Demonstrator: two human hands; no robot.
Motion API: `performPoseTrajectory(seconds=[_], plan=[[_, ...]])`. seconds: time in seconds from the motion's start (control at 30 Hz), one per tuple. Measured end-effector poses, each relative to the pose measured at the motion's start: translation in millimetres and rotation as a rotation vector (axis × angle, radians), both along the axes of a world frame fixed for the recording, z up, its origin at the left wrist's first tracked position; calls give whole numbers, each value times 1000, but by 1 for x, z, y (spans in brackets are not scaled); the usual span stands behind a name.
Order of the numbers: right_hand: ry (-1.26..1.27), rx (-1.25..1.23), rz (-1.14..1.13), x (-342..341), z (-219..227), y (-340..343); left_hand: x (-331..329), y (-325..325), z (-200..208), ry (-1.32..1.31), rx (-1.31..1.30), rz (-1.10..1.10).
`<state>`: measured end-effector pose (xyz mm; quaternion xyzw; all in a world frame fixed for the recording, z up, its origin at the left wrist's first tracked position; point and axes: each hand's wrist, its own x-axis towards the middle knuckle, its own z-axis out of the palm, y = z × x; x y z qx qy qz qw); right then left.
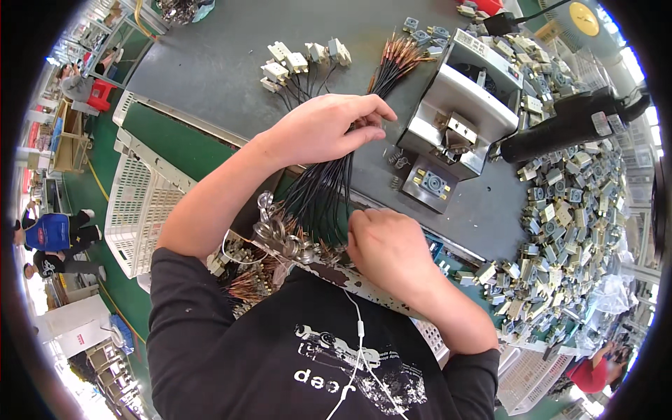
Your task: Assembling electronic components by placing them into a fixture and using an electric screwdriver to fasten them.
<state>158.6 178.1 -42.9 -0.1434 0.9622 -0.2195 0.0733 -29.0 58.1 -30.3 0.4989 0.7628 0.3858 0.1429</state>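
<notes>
At the grey table's [210,63] edge, left hand [325,126] arches over black wires [315,189], thumb and forefinger apart; right hand [392,245] curls near their lower ends, grip can't tell.

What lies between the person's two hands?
The head view shows thin black wires and some grey tabletop between the left hand and the right hand.

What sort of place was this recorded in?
Most likely a factory floor where electrical parts are assembled by hand. The signs: a bundle of black wires at the bench edge, a metal machine on the bench, and a big heap of small parts beside it.
</notes>
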Motion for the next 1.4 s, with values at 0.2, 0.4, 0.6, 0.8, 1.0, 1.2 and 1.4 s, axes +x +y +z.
performPoseTrajectory(seconds=[0.2,0.4,0.6,0.8,1.0,1.2,1.4], plan=[[-158,60,-51,5,5,2,-2,-7,7,-31,-37,34],[-164,-247,-282,9,53,63,2,-10,13,-123,-33,122],[2,-238,-430,32,31,109,14,10,9,146,60,-95],[114,-210,-554,63,-15,91,31,59,-21,447,191,-353],[180,-223,-627,69,-21,89,42,78,-37,449,53,-378],[280,-234,-584,73,-27,88,43,80,-46,472,56,-365],[288,-211,-602,70,-23,87,39,79,-38,330,19,-361]])
